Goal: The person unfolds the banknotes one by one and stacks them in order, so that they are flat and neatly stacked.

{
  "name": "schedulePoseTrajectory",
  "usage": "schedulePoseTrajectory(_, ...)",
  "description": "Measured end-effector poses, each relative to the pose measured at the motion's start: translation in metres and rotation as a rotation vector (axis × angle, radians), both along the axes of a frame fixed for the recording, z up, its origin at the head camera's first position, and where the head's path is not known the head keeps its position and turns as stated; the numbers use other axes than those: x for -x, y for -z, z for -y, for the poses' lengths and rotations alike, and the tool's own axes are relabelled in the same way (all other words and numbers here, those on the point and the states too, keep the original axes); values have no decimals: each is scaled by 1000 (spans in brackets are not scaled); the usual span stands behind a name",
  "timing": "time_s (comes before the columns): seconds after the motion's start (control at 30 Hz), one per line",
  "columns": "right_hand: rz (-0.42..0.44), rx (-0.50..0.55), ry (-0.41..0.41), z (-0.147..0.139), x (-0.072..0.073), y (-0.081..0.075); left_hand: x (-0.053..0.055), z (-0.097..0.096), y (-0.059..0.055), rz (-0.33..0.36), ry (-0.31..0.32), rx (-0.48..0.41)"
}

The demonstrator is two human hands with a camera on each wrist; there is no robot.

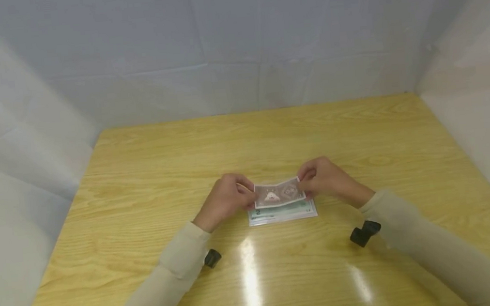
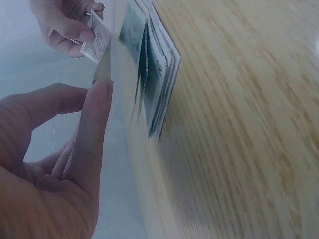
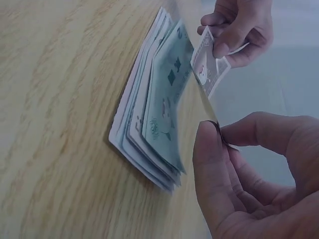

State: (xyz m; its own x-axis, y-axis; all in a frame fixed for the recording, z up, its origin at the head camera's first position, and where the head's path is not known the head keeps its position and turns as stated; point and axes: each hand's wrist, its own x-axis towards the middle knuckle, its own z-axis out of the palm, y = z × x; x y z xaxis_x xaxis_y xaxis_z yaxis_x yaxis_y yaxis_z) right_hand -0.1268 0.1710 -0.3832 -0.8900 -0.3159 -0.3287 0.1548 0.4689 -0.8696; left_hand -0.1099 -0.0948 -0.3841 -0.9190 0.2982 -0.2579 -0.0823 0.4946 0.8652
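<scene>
Between both hands a greyish-brown banknote (image 1: 280,193) with a white border is held up, slightly bent in the middle. My left hand (image 1: 230,195) pinches its left end between thumb and fingers. At the other end my right hand (image 1: 328,179) pinches it the same way. Just below the note lies a stack of banknotes (image 1: 277,216), a green one marked 2 on top. In the right wrist view the stack (image 3: 149,109) has uneven edges, and its upper notes curl. The held note (image 3: 205,69) is apart from the stack there.
A wooden table (image 1: 162,155) spreads beneath the hands, with glare near its front. Pale sheeting (image 1: 235,42) hangs behind it and on both sides. Small black devices sit at the left wrist (image 1: 212,258) and right wrist (image 1: 365,233).
</scene>
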Motion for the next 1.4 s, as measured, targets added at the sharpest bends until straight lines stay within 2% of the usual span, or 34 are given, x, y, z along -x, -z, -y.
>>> schedulePoseTrajectory(0.17, -1, -57, -19, 3, -1, 10, -1, -3, 4, -14, 17, 100)
schedulePoseTrajectory(0.3, -14, -115, -36, 6, -2, 15, -1, -5, 7, -58, 41, 202)
schedulePoseTrajectory(0.47, -56, -199, -58, 9, -3, 17, 0, -7, 8, -113, 74, 297)
schedulePoseTrajectory(0.6, -71, -232, -70, 9, -3, 17, 1, -8, 10, -123, 74, 355)
schedulePoseTrajectory(0.93, -88, -254, -69, 4, -4, 18, 3, -8, 11, -125, 58, 407)
schedulePoseTrajectory(1.2, -108, -248, -107, -1, -6, 19, 3, -8, 13, -138, 85, 383)
schedulePoseTrajectory(1.4, -90, -252, -95, 1, -7, 19, 2, -6, 12, -132, 95, 377)
